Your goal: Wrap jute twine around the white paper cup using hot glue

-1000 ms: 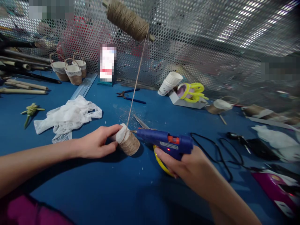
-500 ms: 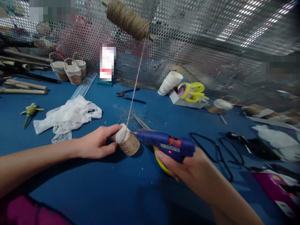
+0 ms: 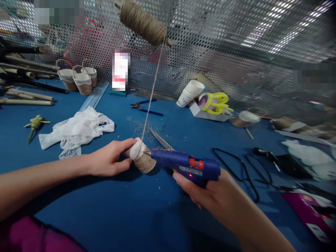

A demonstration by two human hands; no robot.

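My left hand [image 3: 115, 158] grips the rim end of a paper cup [image 3: 144, 161] that lies tilted on its side, its lower part wrapped in brown twine and its upper band white. A strand of twine [image 3: 152, 89] runs taut from the cup up to a large spool [image 3: 143, 22]. Wrapped around the handle of a blue glue gun [image 3: 181, 161], my right hand [image 3: 207, 190] holds the nozzle against or just over the cup's side; contact is hard to tell. A red light glows on the gun. Scissors [image 3: 161, 139] lie behind it, their handles mostly hidden.
White lace [image 3: 81, 127] lies left of the cup, pliers [image 3: 147, 107] behind it. Three small twine baskets [image 3: 82, 84] and a phone [image 3: 119, 71] stand at the back. Stacked paper cups [image 3: 190, 92] lean by a yellow roll [image 3: 214, 102]. A black cord [image 3: 244, 166] loops at right.
The glue gun's nozzle has shifted slightly left and down, further over the cup's side. My left hand and the cup have hardly moved.
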